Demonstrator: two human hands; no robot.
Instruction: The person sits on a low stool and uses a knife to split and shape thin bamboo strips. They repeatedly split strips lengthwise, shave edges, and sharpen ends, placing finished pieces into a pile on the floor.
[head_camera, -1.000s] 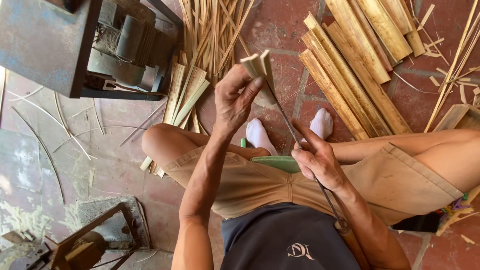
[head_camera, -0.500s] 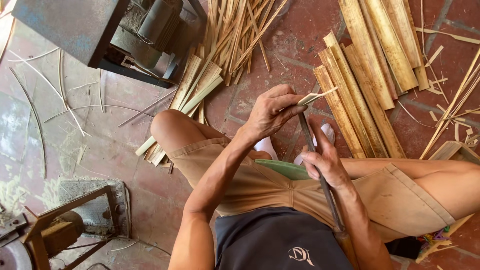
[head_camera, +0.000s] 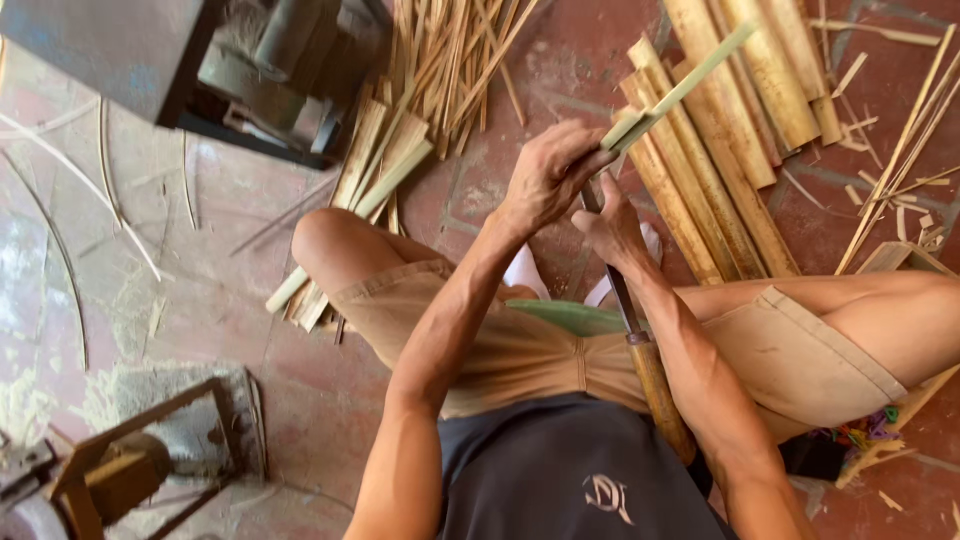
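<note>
Knife (head_camera: 640, 330): blade tip hidden between left hand (head_camera: 548, 178) and right hand (head_camera: 610, 228); wooden handle end lost behind right forearm. Contact of blade with bamboo strip (head_camera: 680, 92) not visible. Right hand's fingers mostly covered by left hand; grip unclear. Feet in white socks (head_camera: 525, 272) largely hidden behind arms. Bamboo slats (head_camera: 730, 140) cut off by top edge. Dark machine (head_camera: 150, 60) cropped at top left corner. Wooden frame (head_camera: 110, 470) cut by bottom left corner, blurred.
</note>
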